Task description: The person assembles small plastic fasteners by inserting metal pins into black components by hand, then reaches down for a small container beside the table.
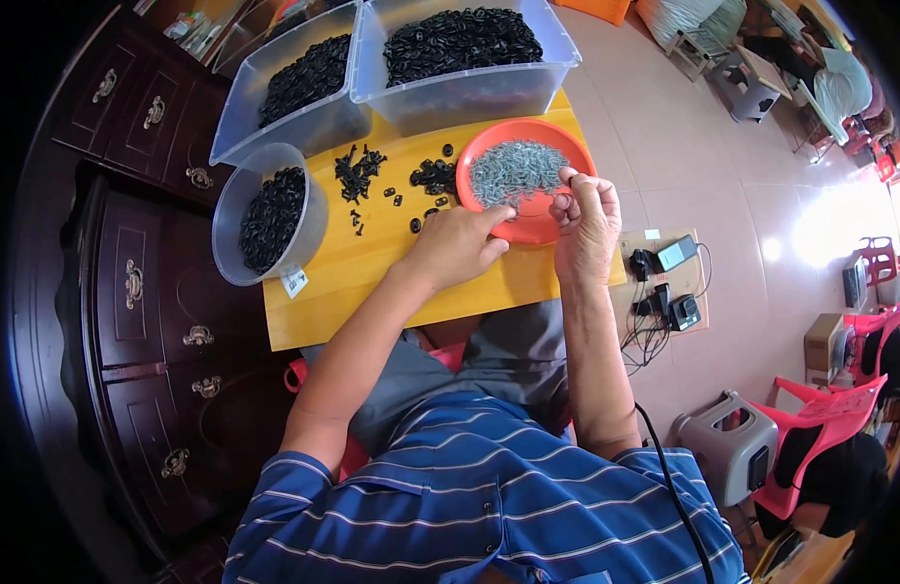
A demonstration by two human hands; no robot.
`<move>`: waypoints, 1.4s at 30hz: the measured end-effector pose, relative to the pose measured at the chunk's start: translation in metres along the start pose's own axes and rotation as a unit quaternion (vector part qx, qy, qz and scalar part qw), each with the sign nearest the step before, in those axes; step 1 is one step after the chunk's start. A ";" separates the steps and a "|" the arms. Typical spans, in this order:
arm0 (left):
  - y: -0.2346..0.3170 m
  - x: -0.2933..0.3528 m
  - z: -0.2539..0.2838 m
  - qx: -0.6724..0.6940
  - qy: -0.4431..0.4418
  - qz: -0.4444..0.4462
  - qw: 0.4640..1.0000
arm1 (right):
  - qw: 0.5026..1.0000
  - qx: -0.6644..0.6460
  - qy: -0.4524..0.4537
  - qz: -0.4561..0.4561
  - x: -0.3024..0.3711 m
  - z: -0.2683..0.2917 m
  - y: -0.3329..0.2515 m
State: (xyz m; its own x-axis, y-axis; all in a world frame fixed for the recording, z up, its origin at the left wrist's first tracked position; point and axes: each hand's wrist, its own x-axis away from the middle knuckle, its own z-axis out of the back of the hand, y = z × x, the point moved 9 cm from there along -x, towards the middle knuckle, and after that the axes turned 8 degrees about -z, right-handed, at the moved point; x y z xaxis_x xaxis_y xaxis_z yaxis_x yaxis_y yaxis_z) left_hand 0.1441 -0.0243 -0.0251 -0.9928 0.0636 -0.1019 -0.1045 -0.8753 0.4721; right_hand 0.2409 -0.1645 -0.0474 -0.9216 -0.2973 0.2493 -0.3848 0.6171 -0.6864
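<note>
Dark cabinet: a wooden front (163, 321) with carved panels and metal handles, along the left side.
Round tub: translucent plastic (317, 219), at the left edge of the yellow table (343, 282), well filled with small black parts (273, 219).
Tag on the tub: a white label (294, 282) low on the outside; its marks are too small to read.
Left bin: a clear rectangular box (314, 136) behind the round tub, holding a heap of black pieces (309, 78).
Loose stemmed parts: a black cluster (358, 173) lying on the yellow table, with a few strays nearer the person.
Loose small parts: black pieces (433, 177) gathered just beside the dish, several scattered singly.
Left hand: palm down (460, 245), thumb and forefinger apart, forefinger reaching over the dish's near rim; whether it grips the rim cannot be told.
Right bin: a larger clear box (469, 102), beside the left bin, heaped with black ring-like pieces (465, 44).
Orange-red dish: round and shallow (533, 222), at the table's right, holding slender silvery metal pieces (513, 167); its near right part is bare.
Right hand: above the dish's right side (588, 219), fingers curled, thumb and forefinger close together; whether they pinch anything cannot be told.
Cardboard sheet: brown (620, 302), right of the table, carrying dark devices (684, 311) and cables.
</note>
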 end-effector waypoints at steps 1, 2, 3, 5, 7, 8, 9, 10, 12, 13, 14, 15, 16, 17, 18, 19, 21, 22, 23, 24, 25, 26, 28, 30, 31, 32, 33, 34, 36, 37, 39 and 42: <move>0.002 -0.001 0.000 -0.023 0.026 -0.027 0.999 | 1.000 -0.001 0.001 0.001 -0.001 0.001 0.001; -0.002 -0.001 -0.005 -0.023 0.025 -0.028 0.999 | 1.000 0.003 -0.010 0.001 -0.002 0.001 0.003; -0.002 -0.002 -0.006 -0.036 0.012 -0.017 0.999 | 1.000 0.006 -0.021 0.002 -0.002 -0.001 0.004; -0.001 -0.004 -0.005 -0.049 -0.003 -0.007 0.999 | 1.000 0.002 -0.021 -0.001 -0.001 -0.002 0.006; -0.006 -0.002 -0.003 -0.026 -0.023 0.046 0.998 | 1.000 -0.002 -0.024 -0.005 0.000 -0.002 0.008; -0.008 -0.001 -0.003 -0.026 -0.024 0.046 0.998 | 1.000 0.001 -0.025 -0.007 0.000 -0.002 0.009; -0.009 -0.001 -0.002 -0.038 -0.031 0.035 0.998 | 1.000 0.003 -0.027 -0.009 0.000 -0.003 0.009; -0.009 -0.001 -0.001 -0.051 -0.039 0.023 0.998 | 1.000 0.002 -0.027 -0.009 -0.001 -0.002 0.010; -0.009 -0.002 -0.001 -0.065 -0.053 0.013 0.996 | 0.999 0.006 -0.037 -0.012 -0.002 -0.003 0.013; -0.008 -0.003 -0.002 -0.079 -0.066 0.003 0.995 | 0.999 0.006 -0.036 -0.012 -0.002 -0.002 0.014; -0.008 -0.004 -0.002 -0.078 -0.066 0.002 0.995 | 0.999 0.008 -0.037 -0.013 -0.002 -0.002 0.015; -0.008 -0.004 -0.005 -0.091 -0.079 0.001 0.993 | 0.999 0.010 -0.038 -0.015 -0.002 -0.002 0.017; -0.008 -0.004 -0.008 -0.104 -0.092 -0.001 0.990 | 0.999 0.010 -0.038 -0.015 -0.002 -0.002 0.016; -0.008 -0.005 -0.008 -0.103 -0.092 -0.001 0.990 | 0.999 0.008 -0.038 -0.017 -0.002 -0.003 0.016; -0.007 -0.006 -0.008 -0.108 -0.093 -0.004 0.990 | 0.999 0.006 -0.040 -0.018 -0.001 -0.003 0.016; -0.006 -0.007 -0.008 -0.112 -0.094 -0.006 0.989 | 0.999 0.006 -0.039 -0.019 -0.001 -0.003 0.016; -0.007 -0.009 -0.007 -0.115 -0.100 -0.015 0.988 | 0.999 0.010 -0.041 -0.017 -0.001 -0.004 0.016; -0.006 -0.011 -0.007 -0.118 -0.107 -0.024 0.987 | 0.999 0.010 -0.041 -0.017 -0.001 -0.004 0.017; -0.007 -0.012 -0.006 -0.118 -0.107 -0.024 0.987 | 0.999 0.015 -0.042 -0.019 0.000 -0.004 0.017; -0.008 -0.012 -0.005 -0.103 -0.103 -0.022 0.989 | 0.999 0.020 -0.043 -0.020 0.000 -0.004 0.018; -0.008 -0.013 -0.004 -0.088 -0.100 -0.019 0.991 | 0.999 0.020 -0.042 -0.020 0.001 -0.005 0.018; -0.009 -0.015 -0.002 -0.087 -0.100 -0.020 0.991 | 0.999 0.019 -0.042 -0.022 0.002 -0.007 0.018; -0.010 -0.015 -0.001 -0.029 -0.114 -0.015 0.993 | 0.999 0.019 -0.042 -0.023 0.002 -0.007 0.019; -0.013 -0.012 0.000 0.002 -0.069 -0.039 0.997 | 0.998 0.019 -0.048 -0.024 0.001 -0.007 0.020; -0.012 -0.010 0.004 0.033 -0.024 -0.063 0.997 | 0.998 0.019 -0.048 -0.024 0.001 -0.007 0.020; -0.016 -0.007 0.000 0.033 -0.024 -0.063 0.997 | 0.998 0.020 -0.045 -0.025 0.001 -0.007 0.020; -0.021 -0.005 -0.001 0.077 -0.010 -0.044 0.996 | 0.999 0.020 -0.043 -0.026 0.001 -0.007 0.020; -0.025 -0.003 -0.001 0.122 0.004 -0.024 0.992 | 0.999 0.020 -0.042 -0.026 0.002 -0.007 0.020; -0.029 -0.002 -0.002 0.149 0.020 -0.023 0.988 | 0.999 0.019 -0.039 -0.026 0.002 -0.008 0.020; -0.031 -0.001 -0.001 0.176 0.035 -0.023 0.983 | 0.999 0.019 -0.040 -0.026 0.002 -0.008 0.021; -0.038 0.002 -0.003 0.190 0.043 -0.018 0.981 | 0.998 0.033 -0.043 -0.026 0.003 -0.008 0.021; -0.047 0.006 -0.007 0.212 0.060 -0.009 0.975 | 0.998 0.034 -0.043 -0.023 0.003 -0.010 0.022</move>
State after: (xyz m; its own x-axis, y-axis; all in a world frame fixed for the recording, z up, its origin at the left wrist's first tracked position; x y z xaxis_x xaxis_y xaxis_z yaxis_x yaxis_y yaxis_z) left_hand 0.1432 0.0136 -0.0542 -0.9792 -0.0017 -0.2029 -0.1618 -0.5965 0.7861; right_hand 0.2289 -0.1443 -0.0548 -0.8943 -0.3875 0.2240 -0.4196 0.5517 -0.7208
